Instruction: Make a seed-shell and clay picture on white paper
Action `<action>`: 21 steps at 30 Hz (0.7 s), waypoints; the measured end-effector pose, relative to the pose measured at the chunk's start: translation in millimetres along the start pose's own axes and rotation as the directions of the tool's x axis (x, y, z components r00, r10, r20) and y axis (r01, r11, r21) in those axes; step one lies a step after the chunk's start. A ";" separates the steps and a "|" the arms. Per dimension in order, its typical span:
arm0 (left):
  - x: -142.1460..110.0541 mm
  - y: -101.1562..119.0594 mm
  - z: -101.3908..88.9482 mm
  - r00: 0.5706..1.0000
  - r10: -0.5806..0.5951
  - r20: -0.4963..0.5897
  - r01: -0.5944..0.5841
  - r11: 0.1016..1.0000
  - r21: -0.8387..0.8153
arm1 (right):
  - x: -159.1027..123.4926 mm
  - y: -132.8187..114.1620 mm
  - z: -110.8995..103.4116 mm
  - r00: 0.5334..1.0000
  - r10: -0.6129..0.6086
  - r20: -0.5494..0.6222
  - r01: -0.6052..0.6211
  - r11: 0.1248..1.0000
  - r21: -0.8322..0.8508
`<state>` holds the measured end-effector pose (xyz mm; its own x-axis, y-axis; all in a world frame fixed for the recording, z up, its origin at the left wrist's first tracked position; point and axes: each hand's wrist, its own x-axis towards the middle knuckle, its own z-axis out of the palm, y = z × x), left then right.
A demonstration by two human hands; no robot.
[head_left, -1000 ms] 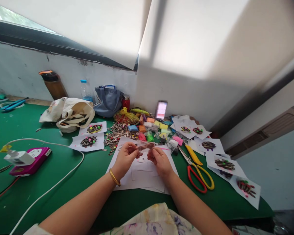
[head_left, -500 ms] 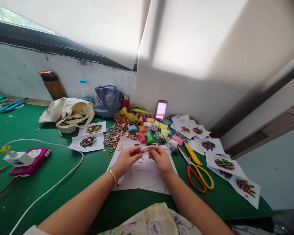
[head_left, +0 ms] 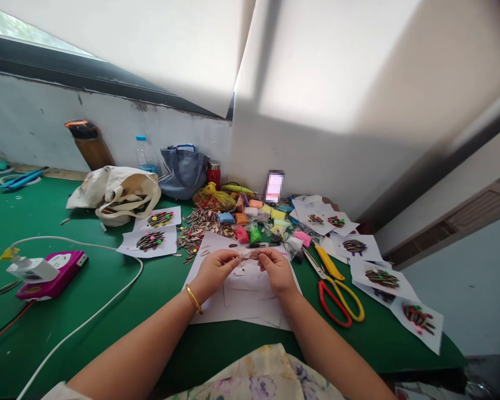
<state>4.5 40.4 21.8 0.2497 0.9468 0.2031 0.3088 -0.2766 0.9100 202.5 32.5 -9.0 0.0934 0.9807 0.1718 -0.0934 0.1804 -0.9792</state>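
Observation:
Between my two hands is a small clear plastic packet (head_left: 250,256) with something brownish in it. My left hand (head_left: 215,272) pinches its left edge; a gold bangle circles that wrist. At the other end my right hand (head_left: 276,271) grips the packet with thumb and curled fingers. Both hands hover over white paper sheets (head_left: 245,303) with faint pencil lines. A dark pen (head_left: 264,245) lies just beyond the fingers. Past the paper is a heap of striped sunflower seeds (head_left: 204,226), and beside it several bags of coloured clay (head_left: 254,235).
Scissors (head_left: 337,300) with red and yellow handles and a yellow cutter (head_left: 329,263) lie to the right. Seed-decorated paper pieces (head_left: 385,279) line both sides. A white cable (head_left: 104,303) runs from a purple power strip (head_left: 54,275). Bags, bottles and a phone (head_left: 274,186) stand along the wall.
My right fingers have shifted slightly on the packet, which now looks stretched flatter between the hands. The things on the table have stayed put.

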 end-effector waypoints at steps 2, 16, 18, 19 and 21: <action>0.3 -2.5 1.5 1.000 0.011 0.012 -0.011 1.000 -0.011 | -0.3 -0.1 0.8 1.000 -0.012 0.004 0.012 1.000 -0.001; -2.3 -1.9 5.1 0.990 0.132 -0.040 -0.132 0.991 0.015 | -3.4 -7.1 5.0 0.999 0.010 0.033 -0.010 1.000 0.004; -2.6 -1.8 4.9 0.990 0.128 -0.054 -0.128 0.992 0.010 | -3.3 -6.8 4.6 1.000 0.000 0.002 0.000 1.000 0.012; -2.8 -1.5 4.8 0.990 0.125 -0.058 -0.125 0.992 0.009 | -3.4 -6.6 4.3 1.000 -0.005 -0.011 0.005 1.000 0.003; -2.9 -0.9 4.8 0.991 0.122 -0.062 -0.122 0.993 0.002 | -3.8 -6.2 3.7 0.999 -0.014 -0.031 0.014 1.000 -0.026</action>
<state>7.9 37.1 18.7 0.2278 0.9144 0.3345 0.2778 -0.3903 0.8778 199.1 27.9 -3.2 0.1251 0.9752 0.1825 -0.0660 0.1917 -0.9792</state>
